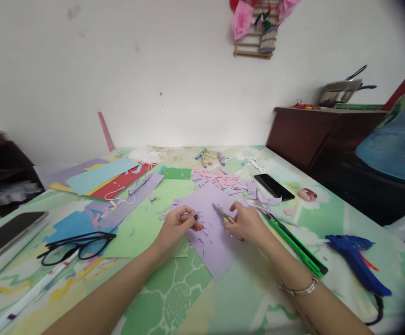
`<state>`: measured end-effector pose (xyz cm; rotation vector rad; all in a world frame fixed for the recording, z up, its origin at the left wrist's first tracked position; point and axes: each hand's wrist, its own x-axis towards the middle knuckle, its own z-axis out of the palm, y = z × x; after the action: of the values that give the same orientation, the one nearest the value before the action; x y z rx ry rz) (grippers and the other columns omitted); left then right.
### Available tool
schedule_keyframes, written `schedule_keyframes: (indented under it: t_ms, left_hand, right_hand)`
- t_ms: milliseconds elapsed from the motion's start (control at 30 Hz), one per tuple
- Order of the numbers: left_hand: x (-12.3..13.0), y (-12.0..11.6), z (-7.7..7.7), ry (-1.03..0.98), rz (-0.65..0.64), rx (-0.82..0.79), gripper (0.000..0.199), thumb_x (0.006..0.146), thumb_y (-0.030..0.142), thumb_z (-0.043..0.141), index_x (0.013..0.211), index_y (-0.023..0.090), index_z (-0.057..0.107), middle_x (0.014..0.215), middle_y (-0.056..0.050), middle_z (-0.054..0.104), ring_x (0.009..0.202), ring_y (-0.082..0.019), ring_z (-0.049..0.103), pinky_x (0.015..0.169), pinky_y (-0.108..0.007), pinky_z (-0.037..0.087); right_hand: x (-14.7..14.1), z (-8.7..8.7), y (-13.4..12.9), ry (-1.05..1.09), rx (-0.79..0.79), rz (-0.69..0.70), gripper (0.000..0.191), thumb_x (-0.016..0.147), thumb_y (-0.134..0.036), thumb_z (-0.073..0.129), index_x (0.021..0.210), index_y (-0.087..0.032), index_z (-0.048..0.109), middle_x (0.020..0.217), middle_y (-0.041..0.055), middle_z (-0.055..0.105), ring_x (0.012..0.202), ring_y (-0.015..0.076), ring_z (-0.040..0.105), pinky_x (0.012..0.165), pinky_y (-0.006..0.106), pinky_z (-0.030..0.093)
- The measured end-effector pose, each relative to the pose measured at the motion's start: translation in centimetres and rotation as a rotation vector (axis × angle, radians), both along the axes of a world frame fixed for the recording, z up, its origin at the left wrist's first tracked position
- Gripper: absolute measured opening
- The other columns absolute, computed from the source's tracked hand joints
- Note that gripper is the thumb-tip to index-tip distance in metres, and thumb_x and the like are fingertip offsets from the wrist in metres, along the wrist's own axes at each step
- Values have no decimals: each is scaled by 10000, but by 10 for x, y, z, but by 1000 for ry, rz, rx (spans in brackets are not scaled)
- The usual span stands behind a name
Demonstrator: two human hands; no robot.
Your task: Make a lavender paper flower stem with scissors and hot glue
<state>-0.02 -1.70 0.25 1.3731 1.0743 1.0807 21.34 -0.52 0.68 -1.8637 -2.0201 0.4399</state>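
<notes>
My right hand grips a small pair of scissors, whose blades point up and left over a purple paper sheet. Thumb and fingertips of my left hand are pinched together above the sheet's left side; whatever lies between them is too small to make out. Thin purple snippets are scattered on the sheet below both hands. Under its left edge lies a light green sheet. A heap of pink and purple paper scraps spreads just beyond the purple sheet.
Right of my right hand lie a green utility knife, a blue glue gun and a black phone. Black-framed glasses, blue paper and a stack of coloured sheets lie left. A wall stands behind the table.
</notes>
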Motion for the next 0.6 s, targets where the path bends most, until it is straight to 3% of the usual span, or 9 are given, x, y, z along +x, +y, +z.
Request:
schedule_keyframes:
  t_ms: [200,367,500,600]
  left_hand:
    - [-1,1,-1,-44,-2,-9,97,772,232,578,808,164,519,659,-46,723,638,-159,656,682,-288,482]
    - [-3,2,-3,-36,19,-16,109,769,228,591,831,144,557,657,-56,719,631,-161,653,668,-287,489]
    - [-3,0,-1,-27,13,-17,106,787,240,587,820,139,585,670,-58,716,644,-153,651,681,-274,492]
    - [-2,-1,2,-58,-6,-21,153,809,284,579,808,133,595,687,-65,715,664,-154,655,692,-273,497]
  right_hand:
    - [7,-1,2,117,-66,16,367,673,-243,562,1026,-143,578,533,-12,627,457,122,543,455,204,340]
    - [7,-5,7,121,-57,25,213,655,-351,599,728,-166,675,532,20,604,512,147,544,451,219,317]
    - [-3,-4,1,144,2,71,325,663,-509,604,647,-185,625,516,-11,539,533,128,490,475,213,301]
    - [-15,-4,-10,212,103,153,323,693,-490,594,595,-187,538,490,-46,469,491,94,407,460,197,274]
